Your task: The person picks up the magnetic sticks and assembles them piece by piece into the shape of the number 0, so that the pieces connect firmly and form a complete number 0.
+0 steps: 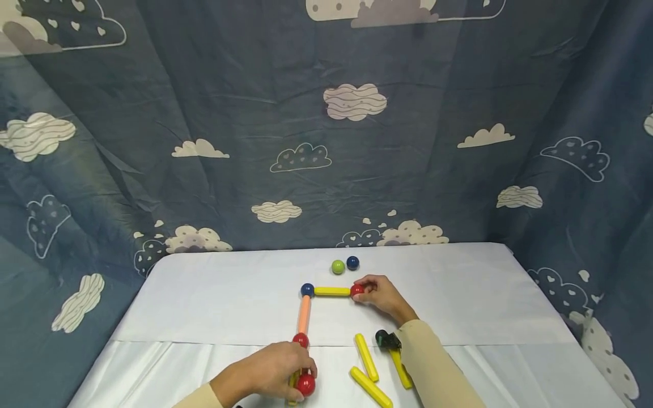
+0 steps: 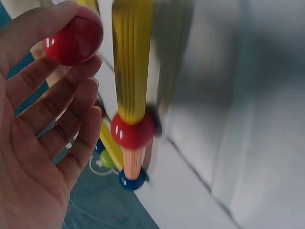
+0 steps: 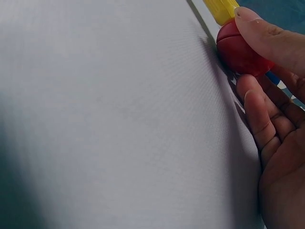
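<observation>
My left hand (image 1: 275, 368) pinches a red ball (image 2: 76, 38) between thumb and fingers, beside a yellow ribbed stick (image 2: 132, 57) that it partly hides in the head view. That stick joins another red ball (image 1: 301, 339), from which a peach stick (image 1: 304, 314) runs back to a blue ball (image 1: 307, 289). A second yellow stick (image 1: 331, 291) goes right from the blue ball. At its far end my right hand (image 1: 385, 297) grips a red ball (image 1: 357, 291) with the thumb on top, low over the white cloth, as the right wrist view shows.
A green ball (image 1: 338, 267) and a dark blue ball (image 1: 352, 263) lie behind the joined sticks. Loose yellow sticks (image 1: 366, 357) lie between the forearms, one partly covered by the right sleeve (image 1: 433, 362). A cloud-patterned curtain (image 1: 306, 124) hangs behind the white-covered table (image 1: 214, 300).
</observation>
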`<action>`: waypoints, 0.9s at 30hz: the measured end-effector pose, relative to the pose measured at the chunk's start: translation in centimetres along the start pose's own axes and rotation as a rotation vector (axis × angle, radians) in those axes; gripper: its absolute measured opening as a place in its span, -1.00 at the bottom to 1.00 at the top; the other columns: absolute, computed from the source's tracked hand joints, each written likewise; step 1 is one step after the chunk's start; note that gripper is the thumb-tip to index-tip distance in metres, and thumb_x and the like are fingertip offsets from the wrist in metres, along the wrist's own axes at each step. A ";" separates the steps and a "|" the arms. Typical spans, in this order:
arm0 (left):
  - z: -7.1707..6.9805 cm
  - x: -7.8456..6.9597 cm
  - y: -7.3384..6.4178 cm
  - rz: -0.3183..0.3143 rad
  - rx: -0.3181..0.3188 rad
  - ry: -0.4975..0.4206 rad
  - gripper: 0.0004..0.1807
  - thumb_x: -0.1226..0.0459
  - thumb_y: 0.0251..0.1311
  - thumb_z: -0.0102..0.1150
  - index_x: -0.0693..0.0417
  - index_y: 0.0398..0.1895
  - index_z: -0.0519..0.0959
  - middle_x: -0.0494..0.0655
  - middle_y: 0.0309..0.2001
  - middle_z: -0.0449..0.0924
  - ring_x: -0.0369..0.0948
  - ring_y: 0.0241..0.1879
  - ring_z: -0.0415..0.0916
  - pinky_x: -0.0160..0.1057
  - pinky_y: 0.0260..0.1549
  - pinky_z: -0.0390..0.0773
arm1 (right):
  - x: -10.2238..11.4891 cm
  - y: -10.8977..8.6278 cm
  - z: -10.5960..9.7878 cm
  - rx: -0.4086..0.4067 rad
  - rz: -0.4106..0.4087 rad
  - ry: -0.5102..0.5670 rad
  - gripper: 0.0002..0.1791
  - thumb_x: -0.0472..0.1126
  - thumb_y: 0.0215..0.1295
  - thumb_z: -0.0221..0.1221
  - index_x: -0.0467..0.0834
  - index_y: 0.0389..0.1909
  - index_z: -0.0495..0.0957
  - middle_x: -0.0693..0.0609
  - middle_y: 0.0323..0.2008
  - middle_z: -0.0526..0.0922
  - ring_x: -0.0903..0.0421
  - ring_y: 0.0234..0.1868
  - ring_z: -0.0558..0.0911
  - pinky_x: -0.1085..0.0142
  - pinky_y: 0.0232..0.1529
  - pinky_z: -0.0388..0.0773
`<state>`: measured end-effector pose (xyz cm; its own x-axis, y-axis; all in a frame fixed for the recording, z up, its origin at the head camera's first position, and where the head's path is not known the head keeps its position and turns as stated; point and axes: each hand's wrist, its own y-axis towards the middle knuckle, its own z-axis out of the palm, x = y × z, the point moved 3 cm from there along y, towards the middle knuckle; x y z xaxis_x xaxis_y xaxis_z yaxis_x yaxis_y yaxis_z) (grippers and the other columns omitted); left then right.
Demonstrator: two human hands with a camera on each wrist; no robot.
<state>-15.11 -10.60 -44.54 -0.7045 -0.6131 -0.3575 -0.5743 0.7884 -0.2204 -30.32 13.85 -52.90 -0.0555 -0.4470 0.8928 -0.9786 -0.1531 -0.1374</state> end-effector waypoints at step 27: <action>3.3 -1.8 -1.5 0.360 -0.048 0.362 -0.94 0.12 0.12 0.29 -0.27 -0.33 0.68 -0.47 -0.34 0.52 -0.51 -0.41 0.22 -0.64 -0.43 0.05 | 0.0 -0.1 -0.1 0.000 0.019 0.025 -0.62 -0.37 -0.01 0.41 -0.23 -0.10 0.63 -0.03 -0.40 0.52 0.11 -0.38 0.41 0.36 -0.38 0.37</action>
<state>-11.57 -10.52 -46.55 -0.9556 -0.2877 -0.0642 -0.2810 0.9549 -0.0959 -30.28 13.90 -52.84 -0.0788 -0.4275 0.9006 -0.9774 -0.1448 -0.1543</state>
